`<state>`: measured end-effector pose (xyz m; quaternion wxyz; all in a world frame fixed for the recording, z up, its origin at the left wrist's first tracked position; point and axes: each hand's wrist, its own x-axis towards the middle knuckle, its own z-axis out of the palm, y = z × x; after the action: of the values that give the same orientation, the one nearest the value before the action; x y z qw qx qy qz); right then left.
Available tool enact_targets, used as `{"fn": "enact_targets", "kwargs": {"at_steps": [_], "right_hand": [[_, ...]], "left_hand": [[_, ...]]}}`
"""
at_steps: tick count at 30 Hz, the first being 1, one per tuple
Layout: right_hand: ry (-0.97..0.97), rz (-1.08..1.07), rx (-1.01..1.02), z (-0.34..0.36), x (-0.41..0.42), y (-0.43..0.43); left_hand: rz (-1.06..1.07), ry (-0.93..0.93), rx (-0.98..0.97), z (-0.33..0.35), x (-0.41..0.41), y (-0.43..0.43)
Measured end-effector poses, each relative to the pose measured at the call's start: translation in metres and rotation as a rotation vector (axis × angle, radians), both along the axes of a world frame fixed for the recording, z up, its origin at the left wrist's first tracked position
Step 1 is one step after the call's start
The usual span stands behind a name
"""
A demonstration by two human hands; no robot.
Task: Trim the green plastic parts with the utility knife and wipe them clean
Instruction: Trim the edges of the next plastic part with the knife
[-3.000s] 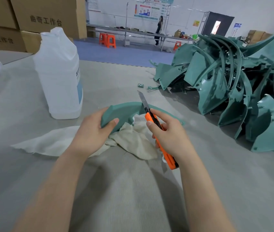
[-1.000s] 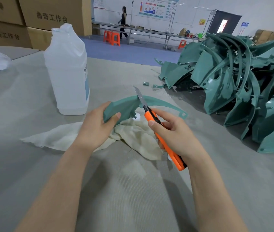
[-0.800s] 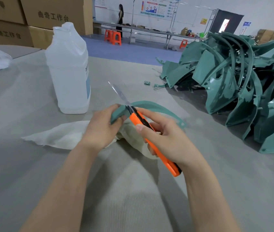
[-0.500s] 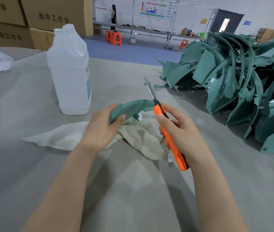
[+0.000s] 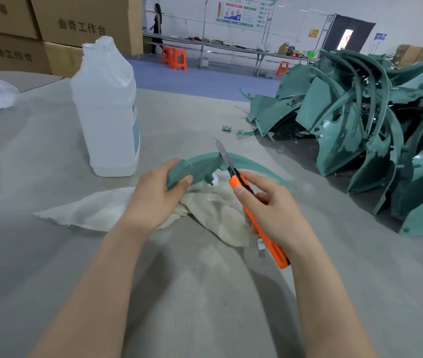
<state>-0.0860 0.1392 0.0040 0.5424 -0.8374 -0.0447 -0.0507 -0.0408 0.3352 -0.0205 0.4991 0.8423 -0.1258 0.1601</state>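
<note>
- Plastic part (image 5: pixel 200 165), centre: plain teal green.
- Utility knife (image 5: pixel 275 251): orange handle, black slider strip, silver-grey blade.
- Cloth (image 5: pixel 213 206), at 6 o'clock of the part: off-white, faint yellowish staining.
- Bottle (image 5: pixel 104 112), 10 o'clock: translucent white, pale blue label.
- Pile of parts (image 5: pixel 360 120), 2 o'clock: same teal green.
- Surface (image 5: pixel 205 293): grey, fine ribbed weave.
- Cardboard boxes (image 5: pixel 81 19), 11 o'clock: brown, dark printed characters.
- Stools (image 5: pixel 174 56), 12 o'clock: orange.
- Floor (image 5: pixel 205 80): blue.

A grey bench (image 5: pixel 205 293) carries a white jug (image 5: pixel 105 112); a cream rag (image 5: pixel 96 210) lies just before the jug, and a heap of green parts (image 5: pixel 360 130) well right of it.
</note>
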Motion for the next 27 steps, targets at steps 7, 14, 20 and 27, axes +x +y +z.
{"fn": "enact_targets", "kwargs": {"at_steps": [7, 14, 20, 27], "right_hand": [[-0.022, 0.184, 0.082, 0.003, -0.004, 0.013], [-0.029, 0.275, 0.13, 0.006, -0.008, 0.013], [-0.048, -0.01, 0.047, -0.003, -0.001, 0.004], [-0.045, 0.046, 0.015, -0.003, -0.001, 0.005]], "left_hand": [[-0.013, -0.01, 0.053, 0.001, 0.001, -0.002], [-0.022, -0.005, 0.025, 0.001, 0.0, -0.002], [-0.006, 0.01, 0.024, 0.001, 0.0, -0.003], [-0.003, 0.006, 0.022, 0.002, -0.002, -0.004]]}}
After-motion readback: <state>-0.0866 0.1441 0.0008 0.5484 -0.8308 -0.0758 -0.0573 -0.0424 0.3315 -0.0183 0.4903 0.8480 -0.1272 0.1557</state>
